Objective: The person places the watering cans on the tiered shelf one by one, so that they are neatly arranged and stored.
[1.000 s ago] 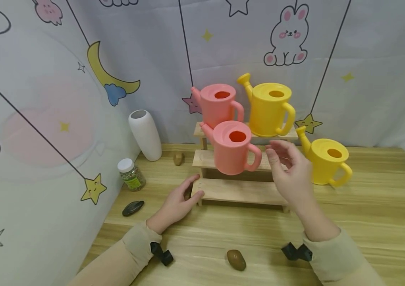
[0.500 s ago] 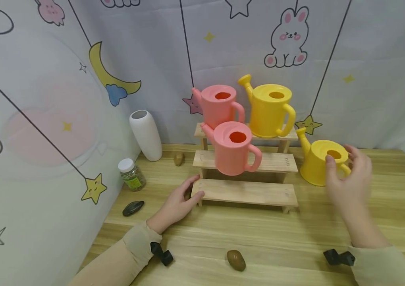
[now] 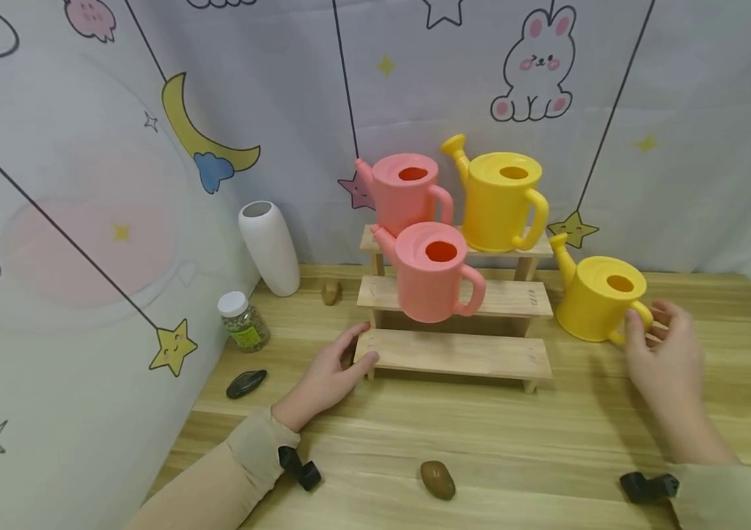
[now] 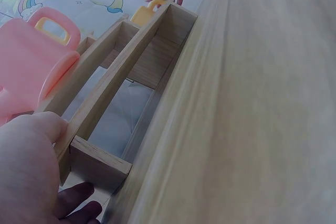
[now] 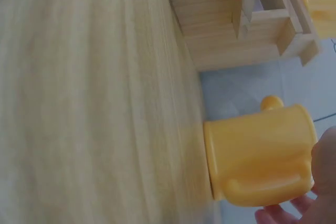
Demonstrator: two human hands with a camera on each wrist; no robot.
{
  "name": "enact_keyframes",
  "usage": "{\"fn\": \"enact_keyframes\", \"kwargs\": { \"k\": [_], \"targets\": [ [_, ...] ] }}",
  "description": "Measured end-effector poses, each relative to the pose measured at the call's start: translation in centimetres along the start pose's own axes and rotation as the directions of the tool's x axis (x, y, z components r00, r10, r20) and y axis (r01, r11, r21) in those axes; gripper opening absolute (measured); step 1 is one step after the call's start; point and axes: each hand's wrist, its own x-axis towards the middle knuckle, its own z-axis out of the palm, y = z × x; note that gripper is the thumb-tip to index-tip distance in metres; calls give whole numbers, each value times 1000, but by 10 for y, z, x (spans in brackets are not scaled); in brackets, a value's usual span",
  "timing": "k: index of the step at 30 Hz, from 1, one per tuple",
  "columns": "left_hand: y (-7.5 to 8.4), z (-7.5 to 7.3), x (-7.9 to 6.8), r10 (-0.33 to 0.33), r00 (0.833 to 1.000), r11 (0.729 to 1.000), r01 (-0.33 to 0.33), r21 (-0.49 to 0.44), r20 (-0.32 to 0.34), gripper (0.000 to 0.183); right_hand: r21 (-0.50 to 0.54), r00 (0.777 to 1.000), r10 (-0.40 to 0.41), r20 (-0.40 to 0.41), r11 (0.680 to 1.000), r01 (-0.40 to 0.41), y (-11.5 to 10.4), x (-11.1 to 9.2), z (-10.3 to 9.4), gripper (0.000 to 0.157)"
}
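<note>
My right hand (image 3: 667, 361) is at the handle of a yellow watering can (image 3: 597, 298), thumb on the near side and fingers behind it. That can stands on the table to the right of a three-step wooden stand (image 3: 455, 355). In the right wrist view, the yellow can (image 5: 257, 153) has its base at the table. My left hand (image 3: 325, 375) holds the left end of the stand's lowest step, thumb over the board (image 4: 105, 103). A pink watering can (image 3: 431, 276) sits on the middle step. On the top step are another pink can (image 3: 405, 195) and a yellow can (image 3: 498, 206).
Left of the stand are a white vase (image 3: 269, 250), a white-lidded jar (image 3: 243, 324), a black stone (image 3: 246, 383) and a small brown stone (image 3: 331, 292). Another brown stone (image 3: 438, 480) lies near the front. A printed curtain (image 3: 415, 88) closes off the back.
My right hand has moved from beside the pink can on the middle step to the lower yellow can, then down to its handle. The left hand and the cans stay in place.
</note>
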Motion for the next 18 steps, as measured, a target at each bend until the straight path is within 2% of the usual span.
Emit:
{"fn": "enact_keyframes", "kwargs": {
  "k": [6,13,18],
  "targets": [
    [0,0,0,3,1000,1000,-3,-15,4,65,-35,999,-33,-17,999,32,5,0,3,55],
    [3,-1,-1,11,1000,1000,-11,-17,11,65,-129,997,-69,22,989,71,7,-1,3,49],
    [5,-1,-2,24,1000,1000,-24,-20,13,64,-140,996,-86,36,986,90,8,0,1,45]
  ]
}}
